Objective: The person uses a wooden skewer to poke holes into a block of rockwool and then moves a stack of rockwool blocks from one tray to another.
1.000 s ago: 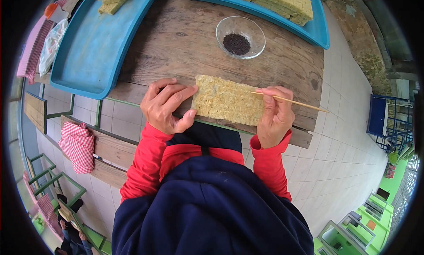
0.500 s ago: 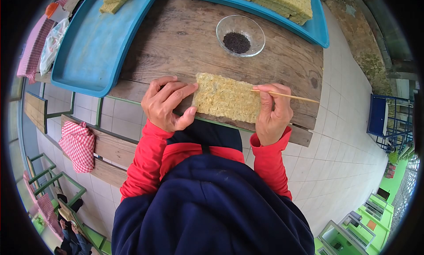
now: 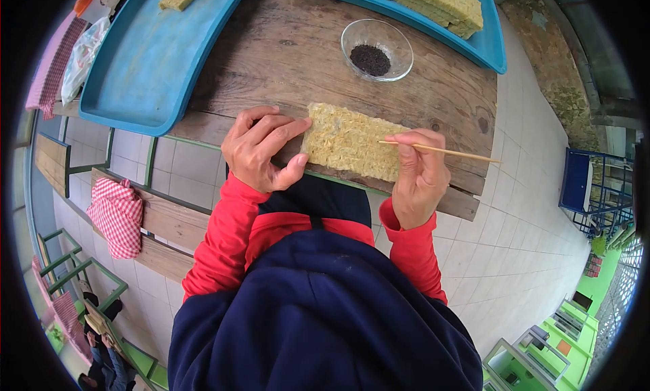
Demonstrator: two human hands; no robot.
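**Yellow slab [image 3: 349, 147] and stick [image 3: 467, 153] at the tabletop's [image 3: 281, 66] near edge**

Slab lies flat, long side along the near edge, left of the near right corner. Likely set there for a short, comfortable reach.

Left hand [image 3: 263, 147]: thumb parted from the loosely spread fingers. Index tip touches the slab's far left corner; thumb tip sits by the near left one, contact hard to tell from here. Reads as a light brace against sliding, not a grip.

Right hand [image 3: 422, 171]: thumb and fingers pinch the stick close to its working tip, presumably for fine control. The hand covers the slab's right end; the tip points in over the yellow surface, touching or just above, I can't tell. The stick's tail pokes out past the tabletop's right edge.

Glass bowl [image 3: 403, 42] of dark grains [image 3: 370, 60] stands beyond the slab, toward the right edge; handy for the right hand, I'd judge.

Edges and room: wood shows between slab and bowl, and wider left of the bowl. Left tray [image 3: 139, 66] bounds that side, reaching about the near edge; right tray [image 3: 493, 42], with stacked slabs [image 3: 443, 12], bounds the far right corner. Tightest margin: the near edge, right beside the slab.
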